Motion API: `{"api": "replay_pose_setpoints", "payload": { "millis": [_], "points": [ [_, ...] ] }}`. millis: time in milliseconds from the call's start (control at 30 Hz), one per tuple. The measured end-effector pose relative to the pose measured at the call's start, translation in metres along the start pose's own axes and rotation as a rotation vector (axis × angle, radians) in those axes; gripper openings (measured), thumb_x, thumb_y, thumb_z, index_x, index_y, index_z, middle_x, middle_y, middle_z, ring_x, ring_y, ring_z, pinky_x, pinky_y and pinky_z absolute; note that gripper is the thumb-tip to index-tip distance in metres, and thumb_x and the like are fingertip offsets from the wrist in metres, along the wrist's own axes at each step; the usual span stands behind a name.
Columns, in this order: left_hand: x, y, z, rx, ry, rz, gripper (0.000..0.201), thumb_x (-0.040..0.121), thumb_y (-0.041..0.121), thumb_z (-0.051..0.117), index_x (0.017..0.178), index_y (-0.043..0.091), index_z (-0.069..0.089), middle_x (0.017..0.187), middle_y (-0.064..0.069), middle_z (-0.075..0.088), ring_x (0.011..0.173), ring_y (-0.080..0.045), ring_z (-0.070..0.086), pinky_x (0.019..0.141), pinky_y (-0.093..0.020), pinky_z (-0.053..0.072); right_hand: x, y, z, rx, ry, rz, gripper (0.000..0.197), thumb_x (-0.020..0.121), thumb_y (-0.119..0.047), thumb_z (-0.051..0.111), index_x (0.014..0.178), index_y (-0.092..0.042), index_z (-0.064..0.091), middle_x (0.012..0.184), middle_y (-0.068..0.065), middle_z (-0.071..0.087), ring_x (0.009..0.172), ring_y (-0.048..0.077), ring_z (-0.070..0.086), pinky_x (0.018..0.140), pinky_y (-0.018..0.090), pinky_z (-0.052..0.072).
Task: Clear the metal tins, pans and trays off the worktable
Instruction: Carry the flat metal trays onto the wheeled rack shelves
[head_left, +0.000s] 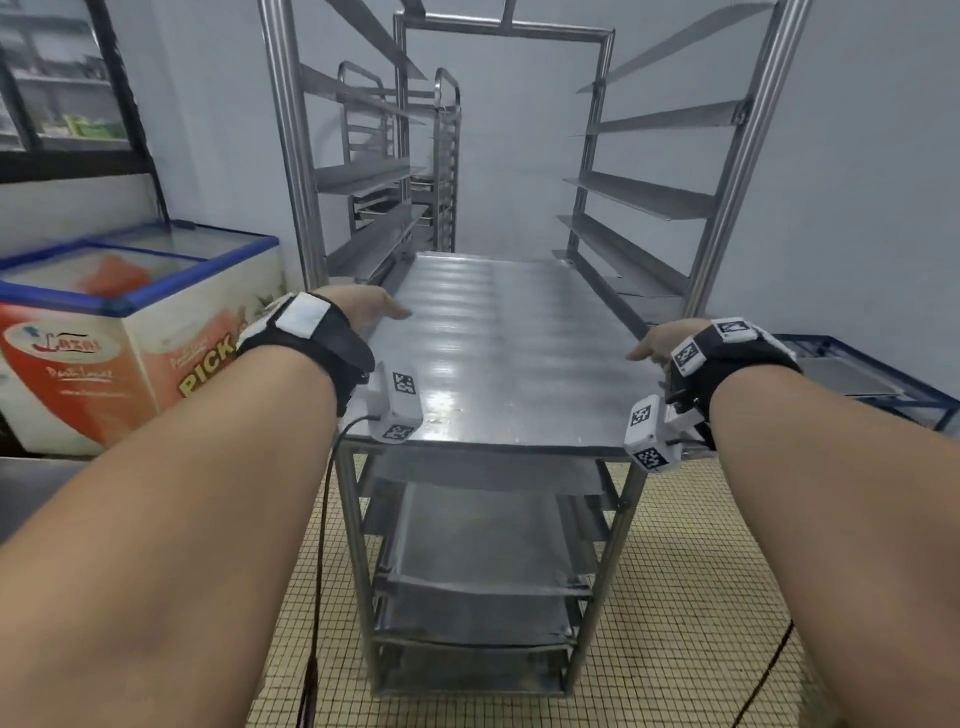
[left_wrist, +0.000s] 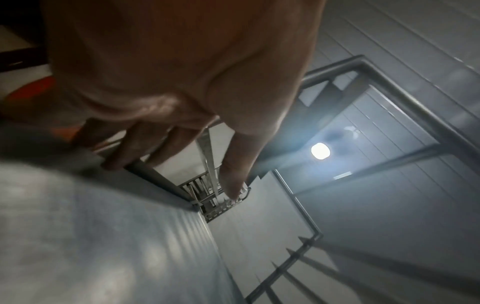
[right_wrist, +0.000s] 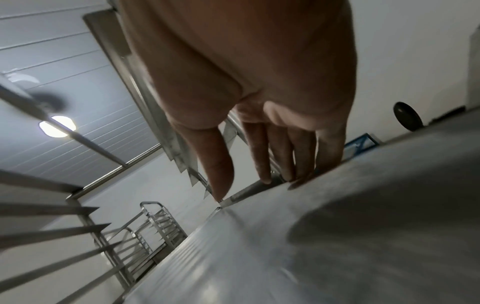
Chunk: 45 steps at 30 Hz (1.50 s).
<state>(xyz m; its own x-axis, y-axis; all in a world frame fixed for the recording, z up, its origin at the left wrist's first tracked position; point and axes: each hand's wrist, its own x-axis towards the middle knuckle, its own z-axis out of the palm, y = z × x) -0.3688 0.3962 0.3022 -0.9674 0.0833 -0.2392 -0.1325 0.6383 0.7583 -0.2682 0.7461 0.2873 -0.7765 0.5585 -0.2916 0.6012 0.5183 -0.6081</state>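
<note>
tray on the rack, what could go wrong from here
1. The left hand and right hand only touch the tray at its side edges with straight fingers, no real grip, so it could tip or slide.
2. Those fingers sit close to the rack uprights and rails; pushing further in may pinch them.

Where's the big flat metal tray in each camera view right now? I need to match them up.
Head: the tray fills the centre, between the posts of the rack.
Left wrist: the tray covers the lower left.
Right wrist: the tray covers the lower right.
Shared landmark: the rack's slanted side rails.
</note>
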Motion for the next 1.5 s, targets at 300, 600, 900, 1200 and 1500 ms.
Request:
{"api": "replay_pose_setpoints", "payload": {
  "millis": [300,600,900,1200,1500],
  "points": [
    [-0.098,-0.041,0.028,0.579,-0.192,0.268,0.109,0.052,0.075,0.083,0.141,0.019,0.055,0.138,-0.003,0.059,0.121,-0.027,0.059,0.102,-0.042,0.049,-0.105,0.034,0.031,-0.204,-0.017,-0.392,0.093,0.055,-0.069,0.082,0.129,-0.015,0.064,0.129,0.0,0.065,0.108,0.018,0.061,0.092,0.031,0.045],
    [-0.086,-0.087,0.066,0.912,0.189,0.584,0.046,0.082,0.023,0.067,0.127,0.031,0.058,0.099,0.002,0.062,0.095,-0.025,0.06,0.093,-0.056,0.051,-0.114,0.064,0.076,-0.536,0.242,-0.713,0.06,0.075,-0.028,0.083,0.13,-0.018,0.063,0.133,-0.003,0.061,0.123,0.02,0.057,0.104,0.028,0.043],
    [-0.04,-0.071,0.066,0.922,0.213,0.594,0.057,0.083,0.018,0.064,0.136,0.038,0.053,0.11,0.001,0.066,0.102,-0.026,0.063,0.086,-0.047,0.056,-0.06,0.05,0.095,-0.603,0.403,-0.701,0.036,0.068,-0.01,0.066,0.103,-0.015,0.067,0.104,-0.002,0.07,0.094,0.026,0.065,0.079,0.041,0.057],
    [0.017,-0.044,0.072,0.885,0.235,0.573,0.069,0.078,0.017,0.064,0.14,0.043,0.051,0.117,0.002,0.068,0.106,-0.028,0.063,0.091,-0.049,0.054,0.01,0.025,0.094,-0.598,0.473,-0.709,0.028,0.067,-0.011,0.061,0.093,-0.021,0.066,0.087,-0.005,0.069,0.079,0.024,0.064,0.072,0.034,0.056],
    [0.071,-0.025,0.075,0.889,0.256,0.581,0.074,0.076,0.014,0.06,0.144,0.043,0.049,0.121,0.004,0.067,0.11,-0.028,0.062,0.089,-0.042,0.054,0.053,0.0,0.088,-0.623,0.5,-0.704,0.015,0.062,-0.01,0.059,0.072,-0.018,0.051,0.069,-0.002,0.056,0.065,0.025,0.053,0.058,0.025,0.033]
  ]
}}
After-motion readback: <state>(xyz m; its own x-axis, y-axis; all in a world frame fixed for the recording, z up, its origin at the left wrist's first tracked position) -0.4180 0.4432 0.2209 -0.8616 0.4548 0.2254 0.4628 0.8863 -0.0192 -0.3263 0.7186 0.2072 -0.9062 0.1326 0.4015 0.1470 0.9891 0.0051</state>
